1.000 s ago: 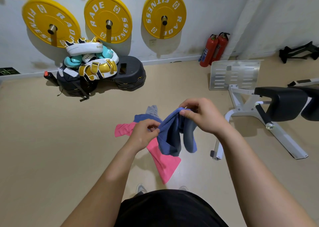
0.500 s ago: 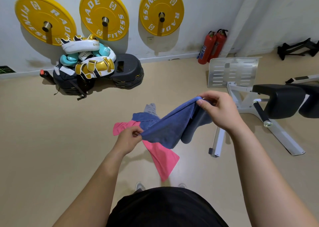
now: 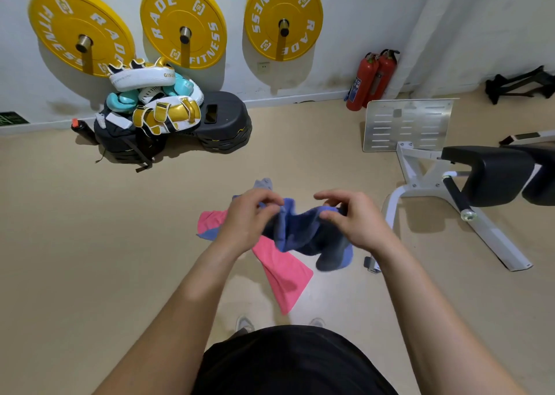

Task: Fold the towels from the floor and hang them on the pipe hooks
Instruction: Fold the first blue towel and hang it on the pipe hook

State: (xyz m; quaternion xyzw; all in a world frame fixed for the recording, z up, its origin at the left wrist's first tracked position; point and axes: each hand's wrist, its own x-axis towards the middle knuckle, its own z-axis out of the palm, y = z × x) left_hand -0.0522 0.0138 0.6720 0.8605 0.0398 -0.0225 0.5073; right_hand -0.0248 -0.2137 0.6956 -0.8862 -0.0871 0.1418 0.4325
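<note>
Head view, centre of frame: the left hand (image 3: 246, 222) and right hand (image 3: 356, 225) each pinch the top edge of a blue towel (image 3: 300, 232). They sit close together, so it sags bunched between them, probably to line up corners for folding. A pink towel (image 3: 285, 274) lies on the floor (image 3: 90, 244) beneath.

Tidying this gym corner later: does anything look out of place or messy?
A pink towel lies rumpled on the floor below the blue towel that the left hand and right hand hold; boxing pads sit heaped on black steps.
</note>
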